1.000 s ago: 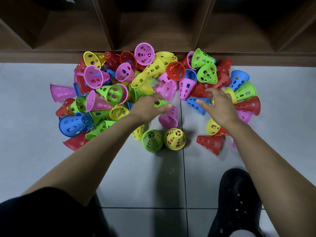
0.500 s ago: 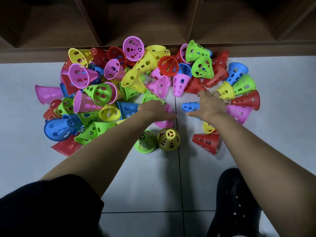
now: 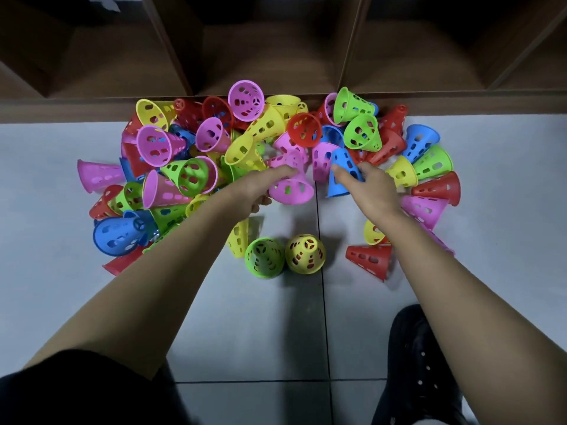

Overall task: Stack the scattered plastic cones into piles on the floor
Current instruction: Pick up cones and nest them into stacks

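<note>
Black shoe: nearest me, planted on the grey tile floor.
Green cone and yellow cone: upright side by side on their wide rims, tips up; likely bases for piles.
Red cone: on its side just right of them, tip pointing left.
Left hand: fingers curled round a pink cone that lay on the tiles a second ago. It is now lifted, its long axis tilted, mouth toward the person and blurred tip toward the heap.
Right hand: thumb and fingers clamped on a blue cone. This was flat on its side half a second ago and is now raised near upright, tip up, rim down.
Meaning: two cones are freed, so nesting can begin.
Heap: the remaining cones point every way, against the wooden shelving.
</note>
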